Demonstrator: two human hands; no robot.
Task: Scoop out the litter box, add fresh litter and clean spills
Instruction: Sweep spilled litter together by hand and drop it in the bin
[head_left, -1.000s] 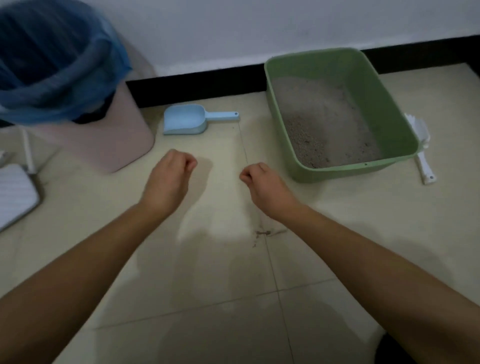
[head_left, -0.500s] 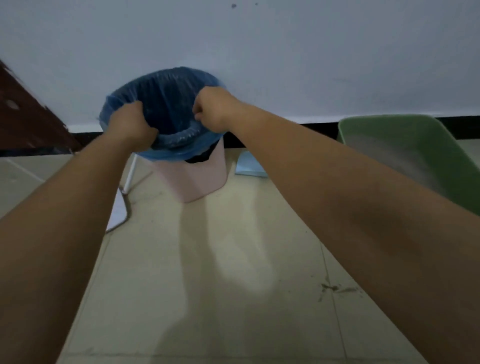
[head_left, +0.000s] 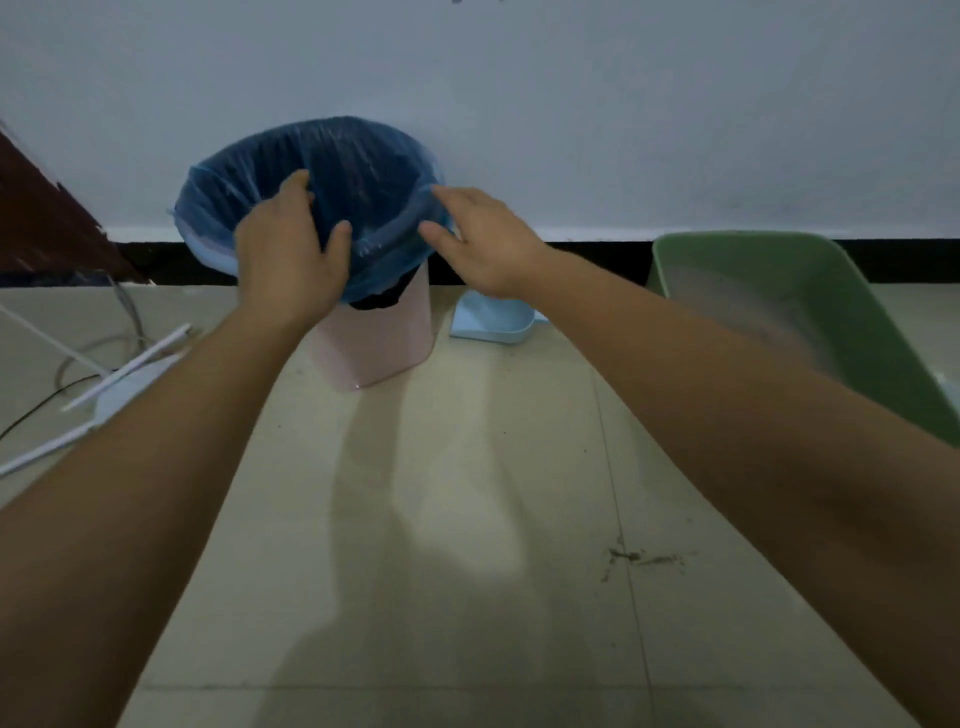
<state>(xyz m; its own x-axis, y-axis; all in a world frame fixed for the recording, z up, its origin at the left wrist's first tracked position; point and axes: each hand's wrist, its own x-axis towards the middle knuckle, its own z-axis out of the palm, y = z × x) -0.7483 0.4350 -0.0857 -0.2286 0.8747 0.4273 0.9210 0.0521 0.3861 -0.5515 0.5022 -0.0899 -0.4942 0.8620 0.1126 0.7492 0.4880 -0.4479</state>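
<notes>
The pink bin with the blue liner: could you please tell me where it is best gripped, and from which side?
Likely its rim, from above, left hand and right hand on opposite sides: the pink bin stands upright, its walls taper downward, and the blue liner wraps that rim.

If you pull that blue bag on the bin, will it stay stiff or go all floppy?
Probably floppy: the blue bag is thin, see-through and wrinkled where it folds over the pink bin. It likely weighs almost nothing, as it sags in loose folds. Pulled hard, it might slip off the rim or tear.
</notes>
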